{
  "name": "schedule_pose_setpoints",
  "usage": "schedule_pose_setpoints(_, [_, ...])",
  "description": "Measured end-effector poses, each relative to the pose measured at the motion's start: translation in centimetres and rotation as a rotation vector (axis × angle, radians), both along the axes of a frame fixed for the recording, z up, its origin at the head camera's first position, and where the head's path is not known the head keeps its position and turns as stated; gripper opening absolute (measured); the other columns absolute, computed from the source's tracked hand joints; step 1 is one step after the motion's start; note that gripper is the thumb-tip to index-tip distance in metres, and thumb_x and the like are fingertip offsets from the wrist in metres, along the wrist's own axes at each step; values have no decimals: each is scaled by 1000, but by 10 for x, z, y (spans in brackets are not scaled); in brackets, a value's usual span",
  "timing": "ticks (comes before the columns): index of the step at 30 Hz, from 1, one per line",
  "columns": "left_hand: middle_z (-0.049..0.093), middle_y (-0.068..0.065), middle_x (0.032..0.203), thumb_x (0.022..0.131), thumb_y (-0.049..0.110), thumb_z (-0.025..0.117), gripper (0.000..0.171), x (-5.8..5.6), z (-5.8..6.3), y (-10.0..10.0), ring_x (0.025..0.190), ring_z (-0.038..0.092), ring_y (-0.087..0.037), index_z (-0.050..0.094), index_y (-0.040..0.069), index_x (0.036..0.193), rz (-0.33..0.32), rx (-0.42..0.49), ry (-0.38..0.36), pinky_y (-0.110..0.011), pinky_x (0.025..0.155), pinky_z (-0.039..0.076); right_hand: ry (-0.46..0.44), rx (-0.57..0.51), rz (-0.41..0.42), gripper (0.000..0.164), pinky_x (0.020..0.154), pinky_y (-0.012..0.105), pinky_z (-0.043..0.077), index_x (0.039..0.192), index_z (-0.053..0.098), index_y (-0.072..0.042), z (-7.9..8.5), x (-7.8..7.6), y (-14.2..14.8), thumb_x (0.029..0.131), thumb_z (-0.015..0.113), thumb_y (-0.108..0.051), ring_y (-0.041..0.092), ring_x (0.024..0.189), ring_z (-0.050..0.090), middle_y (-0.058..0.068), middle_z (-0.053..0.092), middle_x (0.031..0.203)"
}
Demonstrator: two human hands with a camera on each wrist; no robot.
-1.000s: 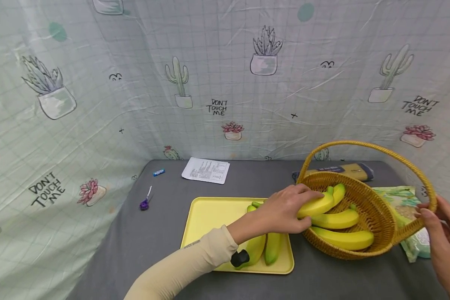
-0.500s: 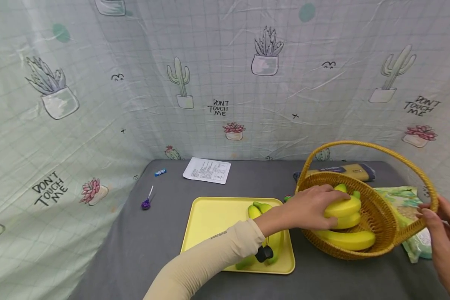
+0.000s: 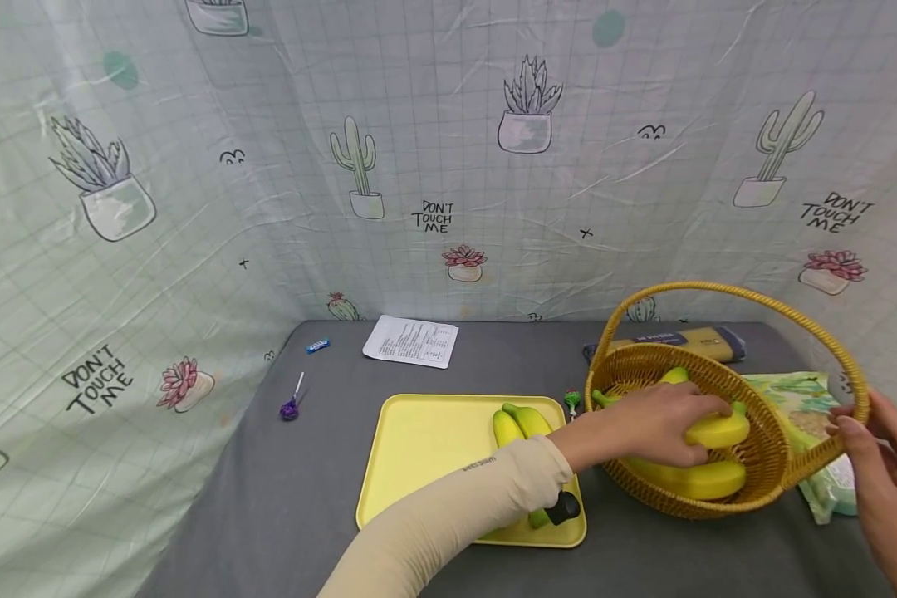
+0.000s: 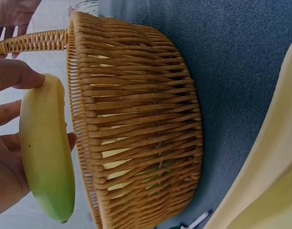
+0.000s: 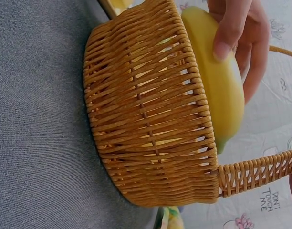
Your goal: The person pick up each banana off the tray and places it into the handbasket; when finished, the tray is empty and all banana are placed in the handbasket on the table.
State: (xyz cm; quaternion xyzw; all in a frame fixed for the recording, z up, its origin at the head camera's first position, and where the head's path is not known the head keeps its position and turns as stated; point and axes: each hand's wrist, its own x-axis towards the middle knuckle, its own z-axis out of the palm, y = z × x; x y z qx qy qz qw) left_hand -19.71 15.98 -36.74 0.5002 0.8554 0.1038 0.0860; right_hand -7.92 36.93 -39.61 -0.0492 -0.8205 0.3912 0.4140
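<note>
In the head view my left hand (image 3: 661, 423) reaches over the brown wicker basket (image 3: 766, 415), gripping a yellow banana (image 3: 720, 429) between thumb and fingers. The left wrist view shows that banana (image 4: 48, 148) with a green tip, beside the basket's rim. Seen from the right wrist, it lies across the rim line, partly hidden by the basket wall (image 5: 151, 105). Other bananas (image 3: 706, 480) lie in the basket, partly covered by my left hand. At the right, my right hand (image 3: 885, 473) holds the basket's arched handle (image 3: 732, 288) low on its right side.
Left of the basket lies a yellow tray (image 3: 426, 432) with bananas (image 3: 526, 419), partly under my left sleeve (image 3: 463, 507). A green lollipop (image 3: 571, 399), purple lollipop (image 3: 289, 409), blue wrapped candy (image 3: 317, 345) and white printed packet (image 3: 411, 340) lie around it. Packages (image 3: 800, 399) sit behind the basket.
My left hand has carried the banana rightward, from the basket's left part to farther over its middle. The right hand keeps hold of the handle, and the basket stays in place.
</note>
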Motion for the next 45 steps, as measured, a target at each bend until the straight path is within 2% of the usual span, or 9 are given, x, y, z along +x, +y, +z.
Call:
schedule_pose_setpoints(6, [51, 16, 126, 101, 38, 68, 63, 3, -5, 8, 93, 45, 1, 45, 33, 160, 20, -51, 18, -17, 72, 38, 20, 3, 9, 48, 89, 6, 42, 153, 58, -19, -1, 0, 0, 109, 55, -1, -10, 101, 57, -24, 55, 115])
schedule_pose_setpoints(12, [52, 16, 134, 103, 39, 65, 58, 7, -9, 9, 95, 47, 2, 48, 36, 158, 6, -51, 38, -16, 72, 40, 28, 8, 23, 48, 89, 6, 42, 152, 59, -18, -1, -1, 0, 108, 56, 1, -9, 102, 58, -24, 56, 116])
schedule_pose_setpoints(17, [50, 17, 139, 105, 34, 61, 54, 9, -6, 5, 99, 47, 1, 49, 38, 157, 6, -42, 52, -16, 71, 39, 30, 14, 18, 49, 89, 6, 42, 153, 58, -19, 1, 0, 0, 108, 56, 0, -10, 100, 57, -24, 55, 114])
schedule_pose_setpoints(21, [50, 16, 143, 105, 32, 61, 54, 9, -2, -2, 110, 47, 3, 50, 37, 157, 10, -1, 60, -15, 79, 39, 26, 17, 19, 49, 89, 6, 42, 153, 57, -19, 1, -1, 0, 108, 56, -1, -11, 100, 57, -24, 55, 114])
schedule_pose_setpoints(26, [50, 16, 145, 106, 33, 60, 53, 11, 3, -19, 119, 45, 4, 50, 35, 157, -9, 45, 111, -14, 94, 33, 20, 10, 11, 48, 89, 6, 42, 153, 57, -19, 0, -1, -1, 108, 56, -1, -11, 100, 57, -24, 55, 114])
schedule_pose_setpoints(33, [49, 10, 147, 107, 32, 60, 52, 19, 2, -60, 113, 46, -3, 51, 33, 157, 23, 164, 128, -15, 89, 36, 45, 13, 26, 49, 88, 6, 43, 152, 58, -15, -1, 0, -2, 107, 56, 3, -10, 100, 58, -24, 56, 114])
schedule_pose_setpoints(38, [50, 5, 148, 107, 28, 60, 50, 26, -1, -87, 115, 47, -7, 52, 28, 156, 38, 259, 137, -19, 95, 36, 52, 11, 14, 48, 87, 6, 42, 151, 58, -12, -2, 0, -1, 106, 56, 4, -12, 98, 58, -25, 55, 113])
schedule_pose_setpoints(45, [53, -1, 146, 105, 22, 64, 49, 30, -5, -123, 110, 48, -13, 56, 24, 153, 124, 338, 138, -20, 87, 36, 42, 3, 17, 47, 87, 5, 42, 151, 59, -11, -2, -2, 0, 106, 57, 3, -11, 99, 57, -24, 55, 112])
